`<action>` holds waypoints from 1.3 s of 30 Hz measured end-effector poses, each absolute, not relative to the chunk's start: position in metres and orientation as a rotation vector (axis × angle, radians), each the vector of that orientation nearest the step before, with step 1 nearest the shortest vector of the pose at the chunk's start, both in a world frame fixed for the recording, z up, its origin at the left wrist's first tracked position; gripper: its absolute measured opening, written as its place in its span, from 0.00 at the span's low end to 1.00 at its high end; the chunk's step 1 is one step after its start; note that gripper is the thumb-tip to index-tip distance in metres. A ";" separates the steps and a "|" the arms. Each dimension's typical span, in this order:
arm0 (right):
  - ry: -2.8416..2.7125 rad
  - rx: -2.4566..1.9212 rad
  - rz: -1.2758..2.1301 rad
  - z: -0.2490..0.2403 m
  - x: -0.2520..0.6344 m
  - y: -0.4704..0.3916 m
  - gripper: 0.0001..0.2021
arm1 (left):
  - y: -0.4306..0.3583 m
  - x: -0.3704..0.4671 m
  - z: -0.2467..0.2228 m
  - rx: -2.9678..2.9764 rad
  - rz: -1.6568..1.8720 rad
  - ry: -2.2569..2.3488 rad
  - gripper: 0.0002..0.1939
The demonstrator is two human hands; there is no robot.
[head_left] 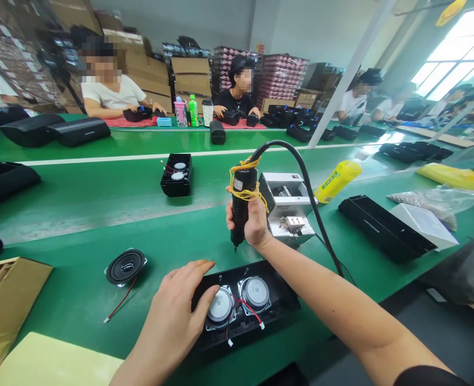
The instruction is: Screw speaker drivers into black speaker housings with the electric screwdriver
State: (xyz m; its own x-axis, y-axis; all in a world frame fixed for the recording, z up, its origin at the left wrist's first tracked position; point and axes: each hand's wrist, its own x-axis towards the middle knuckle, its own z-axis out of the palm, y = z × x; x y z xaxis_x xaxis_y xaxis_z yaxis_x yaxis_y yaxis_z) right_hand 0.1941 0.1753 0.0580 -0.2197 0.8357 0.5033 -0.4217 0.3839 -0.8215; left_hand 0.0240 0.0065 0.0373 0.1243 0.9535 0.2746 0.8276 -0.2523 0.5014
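My right hand [255, 222] is wrapped round a black electric screwdriver [240, 206] with a yellow cord wound about its top. Its bit points down above the far edge of a black speaker housing [279, 273], apart from it. Two round silver-backed speakers [220, 306] sit side by side in the housing, with red and black wires ending in white plugs. At the housing's left end, my left hand [180, 300] grips it between thumb and fingers, the thumb beside the left speaker. A loose speaker [126, 267] lies face up on the green bench to the left, its wire trailing.
A screw feeder [287, 206] stands behind the screwdriver, near a yellow bottle [339, 179]. Another housing with speakers [176, 174] sits on the green conveyor [132, 198]. Cardboard box [15, 289] at left; black casing [385, 228] at right. Several co-workers sit across the line.
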 end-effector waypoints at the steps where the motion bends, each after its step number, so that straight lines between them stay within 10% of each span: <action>1: -1.340 -0.412 1.221 0.058 0.194 0.176 0.33 | 0.006 0.024 0.037 2.173 0.805 1.773 0.18; 19: -1.042 -0.220 1.236 0.145 0.215 0.110 0.33 | 0.023 0.060 0.055 2.720 1.053 1.565 0.11; 39: -0.822 -0.184 1.399 0.167 0.260 0.051 0.18 | -0.028 0.070 0.057 1.807 1.331 1.378 0.06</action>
State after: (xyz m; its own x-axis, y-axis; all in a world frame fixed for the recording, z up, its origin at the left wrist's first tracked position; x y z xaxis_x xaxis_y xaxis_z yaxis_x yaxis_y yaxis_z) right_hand 0.2600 0.0508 0.1673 -0.0490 0.9152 0.3999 -0.7947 0.2068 -0.5707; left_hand 0.0701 -0.0276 0.0573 0.0085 0.9185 0.3954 0.4269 -0.3609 0.8292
